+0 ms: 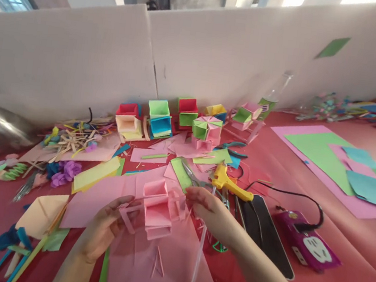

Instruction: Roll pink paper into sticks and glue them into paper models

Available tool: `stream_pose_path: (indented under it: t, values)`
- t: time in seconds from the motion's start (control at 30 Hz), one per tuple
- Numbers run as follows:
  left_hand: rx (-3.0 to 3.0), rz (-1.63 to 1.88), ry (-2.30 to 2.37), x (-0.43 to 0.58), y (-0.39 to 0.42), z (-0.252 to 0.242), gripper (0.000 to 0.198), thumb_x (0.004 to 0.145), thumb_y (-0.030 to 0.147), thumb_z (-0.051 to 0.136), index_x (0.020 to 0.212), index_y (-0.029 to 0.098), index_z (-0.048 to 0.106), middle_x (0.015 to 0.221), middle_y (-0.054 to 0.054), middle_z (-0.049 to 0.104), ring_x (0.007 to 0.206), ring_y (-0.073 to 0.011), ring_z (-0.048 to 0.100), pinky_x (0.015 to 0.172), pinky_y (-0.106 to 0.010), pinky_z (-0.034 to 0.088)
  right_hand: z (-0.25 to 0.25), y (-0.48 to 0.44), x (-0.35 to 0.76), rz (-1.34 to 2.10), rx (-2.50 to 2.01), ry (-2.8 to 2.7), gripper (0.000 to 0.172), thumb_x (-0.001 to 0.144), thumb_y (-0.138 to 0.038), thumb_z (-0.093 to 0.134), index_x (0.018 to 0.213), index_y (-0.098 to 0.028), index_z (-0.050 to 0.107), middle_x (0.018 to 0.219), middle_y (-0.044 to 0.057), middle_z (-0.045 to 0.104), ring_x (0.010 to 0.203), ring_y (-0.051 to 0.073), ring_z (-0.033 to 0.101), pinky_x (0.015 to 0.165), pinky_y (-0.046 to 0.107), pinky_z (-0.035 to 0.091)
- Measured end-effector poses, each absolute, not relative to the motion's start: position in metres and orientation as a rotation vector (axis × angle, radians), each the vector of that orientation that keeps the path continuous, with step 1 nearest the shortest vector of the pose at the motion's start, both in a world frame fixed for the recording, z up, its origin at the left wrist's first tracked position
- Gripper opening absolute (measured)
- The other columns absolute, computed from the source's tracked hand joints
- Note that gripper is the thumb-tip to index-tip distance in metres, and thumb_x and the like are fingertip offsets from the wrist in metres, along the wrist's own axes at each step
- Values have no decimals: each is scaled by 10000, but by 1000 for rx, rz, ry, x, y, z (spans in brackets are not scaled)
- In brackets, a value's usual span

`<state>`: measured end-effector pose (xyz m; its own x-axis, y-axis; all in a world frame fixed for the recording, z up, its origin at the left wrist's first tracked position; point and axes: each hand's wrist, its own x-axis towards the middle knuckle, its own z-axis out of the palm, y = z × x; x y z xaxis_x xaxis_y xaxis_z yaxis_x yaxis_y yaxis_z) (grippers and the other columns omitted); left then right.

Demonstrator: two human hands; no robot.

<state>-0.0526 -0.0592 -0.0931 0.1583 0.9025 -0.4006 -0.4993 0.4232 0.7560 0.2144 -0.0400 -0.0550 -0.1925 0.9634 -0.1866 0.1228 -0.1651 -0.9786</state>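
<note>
left hand [110, 218] and right hand [204, 207] pinch the pink boxy paper model [158, 211] at either side, seemingly mid-assembly, needing steady alignment.

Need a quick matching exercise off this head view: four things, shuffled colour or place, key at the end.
1. Glue gun
2. Socket block
3. Pink paper model
4. Bottle

A. Between the left hand and the right hand
B. Near the white partition
C. Yellow
D. Purple with a white face

Pairs: 1-C, 2-D, 3-A, 4-B
</note>
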Motion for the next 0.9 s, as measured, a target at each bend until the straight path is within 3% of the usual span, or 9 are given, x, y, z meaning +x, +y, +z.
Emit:
stream_pose_path:
  t: [0.2,0.33,0.53,0.67,0.9]
  values:
    - [532,1064,983,-51,-59,-96,295,732,165,661,1024,193,628,1026,-78,681,859,-202,656,677,-277,555,-56,-45,215,1480,-1295,-1224,276,732,-149,447,989,-172,546,954,64,642,833,150,629,794,338,483]
    - [535,1086,992,-50,-59,-94,288,724,163,664,1010,176,643,950,-79,699,793,-189,664,660,-261,551,-53,-47,214,1518,-1231,-1197,246,758,-199,501,998,-174,549,991,70,634,891,155,616,835,335,468]
    - [412,1102,944,-56,-61,-94,255,770,280,617,994,169,666,992,-89,694,863,-223,657,738,-304,546,-54,-49,210,1433,-1261,-1324,320,767,-305,588,1048,-162,529,1002,83,625,902,167,598,790,318,481]
    - [437,1103,871,-54,-63,-91,366,764,406,614,1052,182,644,1044,-95,678,936,-233,636,788,-305,529,-58,-49,206,1400,-1275,-1298,299,782,-345,586,1021,-172,537,973,67,632,898,166,600,794,315,478]
    - [524,1110,912,-49,-64,-83,342,752,359,648,1043,180,639,1008,-88,687,929,-223,636,773,-286,521,-59,-47,199,1400,-1299,-1212,301,766,-370,603,993,-179,554,919,64,646,857,173,603,760,322,481]
